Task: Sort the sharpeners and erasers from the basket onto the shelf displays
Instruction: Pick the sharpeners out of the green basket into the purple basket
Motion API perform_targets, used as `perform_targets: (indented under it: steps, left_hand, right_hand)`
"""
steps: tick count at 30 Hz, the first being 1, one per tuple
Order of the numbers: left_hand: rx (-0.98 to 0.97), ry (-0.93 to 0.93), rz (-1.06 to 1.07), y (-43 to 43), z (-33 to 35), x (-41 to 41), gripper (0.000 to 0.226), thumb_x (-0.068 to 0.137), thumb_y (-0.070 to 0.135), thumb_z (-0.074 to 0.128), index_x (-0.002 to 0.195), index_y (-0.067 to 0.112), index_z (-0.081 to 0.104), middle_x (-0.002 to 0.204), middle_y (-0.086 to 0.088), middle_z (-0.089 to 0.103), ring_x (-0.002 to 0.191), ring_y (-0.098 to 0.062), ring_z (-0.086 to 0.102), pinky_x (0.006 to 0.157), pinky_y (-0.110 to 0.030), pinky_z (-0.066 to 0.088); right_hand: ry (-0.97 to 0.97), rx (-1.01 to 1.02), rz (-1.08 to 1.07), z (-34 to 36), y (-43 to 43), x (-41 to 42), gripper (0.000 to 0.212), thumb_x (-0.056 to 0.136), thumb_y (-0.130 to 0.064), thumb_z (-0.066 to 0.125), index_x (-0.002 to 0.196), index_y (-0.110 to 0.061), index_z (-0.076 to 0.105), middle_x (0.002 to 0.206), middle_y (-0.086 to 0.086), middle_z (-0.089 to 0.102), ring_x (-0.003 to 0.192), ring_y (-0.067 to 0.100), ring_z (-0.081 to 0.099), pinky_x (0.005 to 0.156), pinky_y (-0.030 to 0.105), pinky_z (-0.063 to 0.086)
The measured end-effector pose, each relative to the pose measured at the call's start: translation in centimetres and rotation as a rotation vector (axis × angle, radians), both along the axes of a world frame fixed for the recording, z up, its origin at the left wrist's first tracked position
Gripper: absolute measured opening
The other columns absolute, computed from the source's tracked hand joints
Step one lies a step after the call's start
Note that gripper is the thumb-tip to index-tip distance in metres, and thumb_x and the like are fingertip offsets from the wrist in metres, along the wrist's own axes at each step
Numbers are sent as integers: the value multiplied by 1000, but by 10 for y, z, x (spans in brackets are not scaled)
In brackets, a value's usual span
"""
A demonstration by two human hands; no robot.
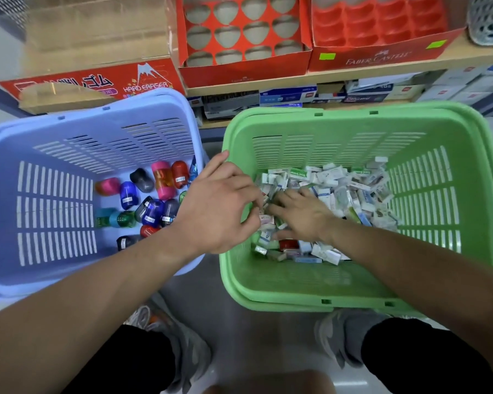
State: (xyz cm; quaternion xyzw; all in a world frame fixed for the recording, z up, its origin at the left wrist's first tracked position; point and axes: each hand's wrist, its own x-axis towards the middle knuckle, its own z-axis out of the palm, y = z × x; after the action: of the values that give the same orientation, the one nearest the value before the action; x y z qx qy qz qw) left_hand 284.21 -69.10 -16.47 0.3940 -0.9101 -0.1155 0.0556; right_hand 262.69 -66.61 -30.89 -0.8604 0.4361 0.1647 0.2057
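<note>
A: Entry one, stock. Where is it lying?
B: Small white paper-sleeved erasers point(353, 194) are lying heaped in the green slotted plastic basket point(353, 115). Glossy egg-shaped plastic sharpeners point(154, 194) in mixed colours are sitting in the lavender slotted plastic basket point(54, 132) beside it. Both baskets are standing on the floor below the wooden shelf point(382, 75), where the display wells are standing empty.

A: Entry two, hands?
B: The right hand point(302, 217) is lying flat on the heap, fingers spread. The left hand point(219, 209) is digging in with curled fingers; whether it is pinching an eraser, I cannot tell.

A: Entry three, risks?
B: A loose scoop is likely to be spilling small erasers over the rim. A red rounded piece point(289, 244) is showing among the erasers, possibly a stray sharpener, so a mixed handful is risking the wrong display.

A: Entry four, lettering?
B: The red cardboard box point(103, 83) is reading "HARD ERASER", with Japanese characters and a mountain picture. The red tray with moulded wells point(382, 58) is reading "FABER-CASTELL". The red card tray with rounded cut-outs point(239, 72) is carrying print too small to read, as are the eraser sleeves.
</note>
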Motion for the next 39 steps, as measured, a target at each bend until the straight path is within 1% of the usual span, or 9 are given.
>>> perform_targets:
  steps: [5, 8, 11, 13, 17, 25, 29, 32, 39]
  left_hand:
    - [4, -3, 3, -1, -2, 1, 22, 85, 37, 55, 85, 28, 75, 86, 12, 69, 95, -18, 57, 124, -41, 17]
    - [4, -5, 6, -1, -2, 1, 23, 86, 38, 55, 86, 28, 76, 87, 12, 69, 96, -18, 57, 123, -40, 17]
    - [10, -14, 7, -1, -2, 1, 23, 86, 38, 55, 86, 28, 76, 88, 12, 69, 96, -17, 57, 124, -41, 17]
    - [9, -15, 6, 0, -2, 2, 23, 86, 38, 55, 86, 28, 76, 88, 13, 69, 97, -17, 57, 124, -42, 18]
    - [1, -17, 7, 0, -1, 1, 24, 86, 37, 54, 85, 28, 76, 87, 12, 69, 96, -17, 57, 124, -40, 16]
    - [-8, -2, -4, -1, -2, 1, 24, 87, 36, 53, 85, 28, 76, 87, 12, 70, 95, -17, 57, 124, -38, 14]
    - [-7, -8, -10, 0, -3, 1, 24, 87, 37, 53, 85, 28, 76, 87, 12, 69, 96, -17, 57, 124, -39, 16]
    - [-6, -8, -7, -1, -3, 1, 25, 87, 37, 53, 85, 28, 75, 87, 12, 69, 96, -17, 58, 124, -38, 15]
    - [-4, -29, -9, -1, -3, 0, 24, 87, 37, 53, 85, 29, 75, 87, 13, 69, 96, -17, 57, 124, -38, 14]
  right_hand:
    - [-41, -69, -170, 5, -9, -16, 45, 91, -44, 61, 131, -28, 49, 125, -4, 57, 121, 19, 51, 108, 42, 39]
    - [-90, -120, -255, 12, -4, -31, 33, 89, -44, 59, 118, -29, 56, 118, -7, 57, 115, 19, 51, 104, 42, 42]
    - [-199, 109, -185, 15, 17, -26, 5, 95, -38, 58, 99, -36, 59, 97, -15, 57, 97, 6, 56, 93, 32, 51]
    - [-187, 301, -122, 8, 31, -17, 16, 95, -43, 61, 104, -30, 65, 101, -14, 62, 97, 9, 58, 90, 36, 54]
    - [-88, 251, 7, -4, 30, -10, 43, 92, -64, 51, 118, -32, 63, 109, -8, 65, 107, 16, 56, 98, 40, 49]
    - [10, 264, -31, -4, 35, -13, 45, 93, -65, 48, 115, -26, 60, 102, -2, 62, 108, 21, 50, 89, 35, 37]
    - [27, 324, -22, -13, 35, -10, 49, 94, -67, 42, 127, -36, 60, 115, -4, 56, 119, 19, 38, 106, 41, 31]
    - [-10, 355, -61, -14, 35, -14, 49, 92, -70, 45, 127, -40, 60, 113, -8, 56, 117, 17, 37, 103, 39, 33]
    - [-211, 479, -279, 6, 26, -21, 45, 86, -42, 75, 126, -31, 56, 111, -12, 62, 106, 14, 52, 91, 32, 45]
